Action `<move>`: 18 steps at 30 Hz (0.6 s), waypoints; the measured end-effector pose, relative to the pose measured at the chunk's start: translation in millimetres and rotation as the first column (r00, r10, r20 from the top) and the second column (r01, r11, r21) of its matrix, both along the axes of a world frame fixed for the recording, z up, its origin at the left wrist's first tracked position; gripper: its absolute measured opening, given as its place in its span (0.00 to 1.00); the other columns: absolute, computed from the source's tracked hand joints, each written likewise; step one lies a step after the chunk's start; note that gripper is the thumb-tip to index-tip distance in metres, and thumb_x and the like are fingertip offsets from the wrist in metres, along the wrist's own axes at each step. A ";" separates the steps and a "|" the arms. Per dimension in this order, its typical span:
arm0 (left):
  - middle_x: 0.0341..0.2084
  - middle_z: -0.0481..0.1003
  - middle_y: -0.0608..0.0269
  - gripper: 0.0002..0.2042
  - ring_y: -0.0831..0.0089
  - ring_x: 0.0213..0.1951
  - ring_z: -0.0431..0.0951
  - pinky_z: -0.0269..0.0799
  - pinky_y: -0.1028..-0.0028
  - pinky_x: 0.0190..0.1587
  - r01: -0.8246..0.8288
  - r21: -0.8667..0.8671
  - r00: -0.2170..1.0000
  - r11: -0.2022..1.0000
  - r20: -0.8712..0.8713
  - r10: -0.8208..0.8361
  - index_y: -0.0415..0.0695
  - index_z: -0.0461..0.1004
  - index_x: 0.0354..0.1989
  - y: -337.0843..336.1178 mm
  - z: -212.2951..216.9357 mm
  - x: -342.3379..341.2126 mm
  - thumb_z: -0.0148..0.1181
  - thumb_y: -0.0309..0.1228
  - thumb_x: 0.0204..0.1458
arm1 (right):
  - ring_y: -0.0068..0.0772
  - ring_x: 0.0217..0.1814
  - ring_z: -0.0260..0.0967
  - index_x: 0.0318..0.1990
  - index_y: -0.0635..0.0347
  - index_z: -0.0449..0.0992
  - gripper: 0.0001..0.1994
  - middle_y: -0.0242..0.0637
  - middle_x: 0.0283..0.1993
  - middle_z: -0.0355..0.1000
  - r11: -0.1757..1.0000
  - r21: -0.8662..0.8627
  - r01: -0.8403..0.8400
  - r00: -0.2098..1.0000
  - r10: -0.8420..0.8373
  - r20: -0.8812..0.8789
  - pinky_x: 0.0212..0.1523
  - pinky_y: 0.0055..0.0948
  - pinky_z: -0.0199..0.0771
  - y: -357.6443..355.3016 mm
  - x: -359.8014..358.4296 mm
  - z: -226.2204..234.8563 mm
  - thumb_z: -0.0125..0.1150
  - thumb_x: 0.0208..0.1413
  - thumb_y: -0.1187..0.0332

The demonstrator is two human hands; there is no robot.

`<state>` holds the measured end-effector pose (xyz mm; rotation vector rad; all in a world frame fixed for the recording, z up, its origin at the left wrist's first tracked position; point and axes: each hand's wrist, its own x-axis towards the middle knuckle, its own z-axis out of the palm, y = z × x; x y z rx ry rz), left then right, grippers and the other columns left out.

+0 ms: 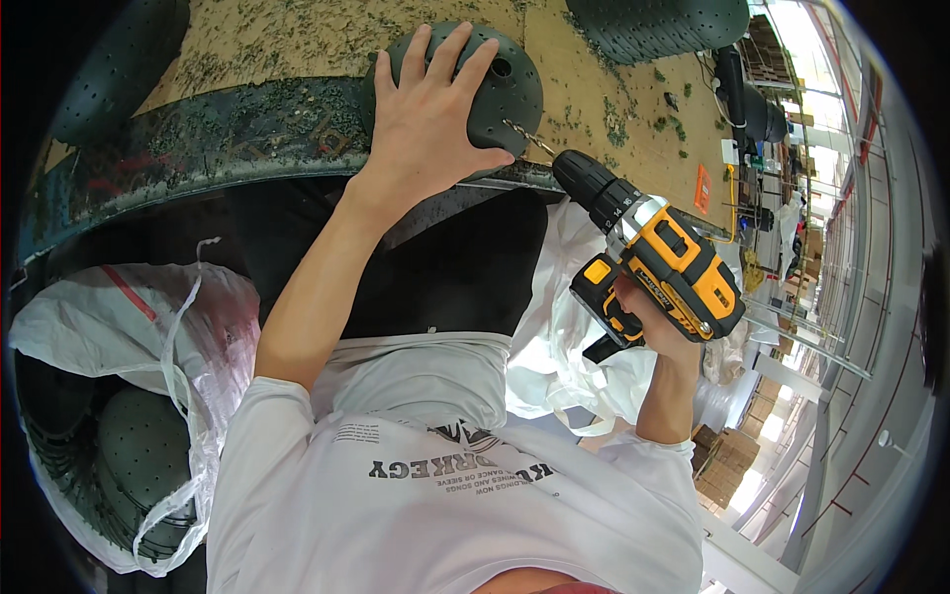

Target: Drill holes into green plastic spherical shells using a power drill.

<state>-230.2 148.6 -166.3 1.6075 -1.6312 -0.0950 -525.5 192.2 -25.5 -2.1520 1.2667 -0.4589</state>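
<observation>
White-sleeved arms reach up to a dark perforated dome [500,89] on the chip-strewn bench [297,40].
Left hand [426,119] lies flat on it, fingers spread; right hand [648,322] is clenched round a yellow-and-black drill [653,252], its bit touching the dome's rim beside the thumb.

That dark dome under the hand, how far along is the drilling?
Done: the dome already shows holes, and shavings litter the bench. In hand: the left hand steadies it while the right hand aims the drill, bit at its edge. Left: cannot tell; more domes sit in the bag.
</observation>
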 end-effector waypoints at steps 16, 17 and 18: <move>0.65 0.61 0.59 0.50 0.47 0.68 0.55 0.48 0.34 0.65 -0.009 -0.025 0.998 1.000 -0.063 0.007 0.55 0.61 0.67 2.4 1.3 3.5 0.80 0.48 0.29 | 0.36 0.44 0.78 0.42 0.51 0.84 0.16 0.31 0.43 0.81 0.783 -0.269 -0.561 0.727 0.311 -0.613 0.48 0.34 0.76 -32.3 39.3 69.6 0.74 0.42 0.73; 0.65 0.61 0.59 0.50 0.48 0.68 0.55 0.48 0.34 0.65 -0.011 -0.016 0.998 1.000 -0.061 0.010 0.55 0.61 0.67 2.0 1.7 3.5 0.79 0.48 0.29 | 0.33 0.44 0.79 0.42 0.53 0.84 0.15 0.30 0.42 0.82 0.713 -0.293 -0.637 0.662 0.313 -0.681 0.50 0.32 0.75 -33.2 37.0 74.5 0.74 0.43 0.73; 0.65 0.61 0.59 0.50 0.48 0.68 0.55 0.48 0.34 0.65 -0.013 -0.014 0.998 1.000 -0.063 0.012 0.55 0.62 0.67 1.3 4.6 4.7 0.79 0.48 0.29 | 0.33 0.47 0.79 0.43 0.50 0.85 0.16 0.28 0.43 0.82 0.917 -0.149 -0.371 0.728 0.187 -0.659 0.55 0.34 0.73 -28.7 3.7 72.6 0.74 0.43 0.73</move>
